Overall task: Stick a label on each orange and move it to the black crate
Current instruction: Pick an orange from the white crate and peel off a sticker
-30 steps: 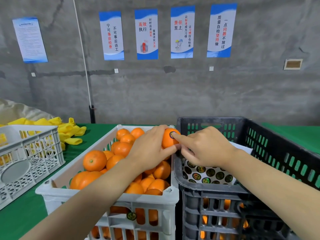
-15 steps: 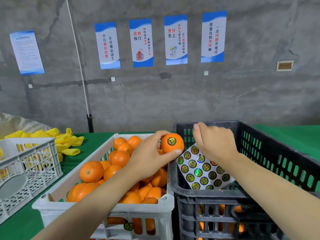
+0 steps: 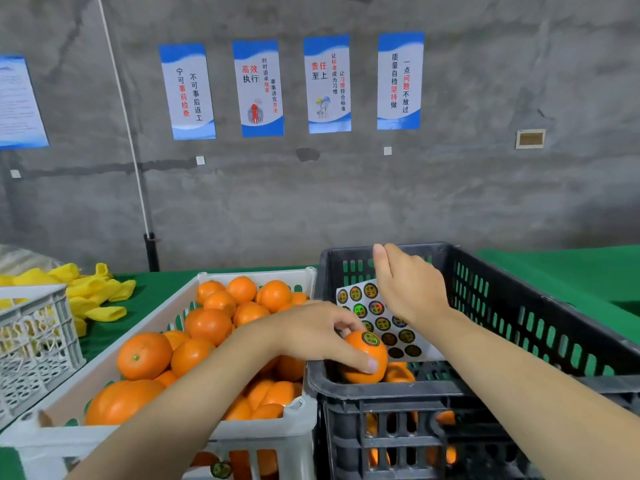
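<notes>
Left hand [image 3: 311,337] grips orange [image 3: 358,358] from above, thumb and fingers curled round it, round label [image 3: 370,338] facing up; orange sits just inside front-left corner of black crate [image 3: 398,388], above other oranges in there. Right hand [image 3: 410,289] is over sticker sheet [image 3: 367,306], which is propped inside the same crate, thumb up, fingers hidden, can't tell if it holds the sheet. White crate [image 3: 263,434] full of oranges touches the black one on the left, green table [image 3: 554,271], yellow cloths [image 3: 93,289] far left.
</notes>
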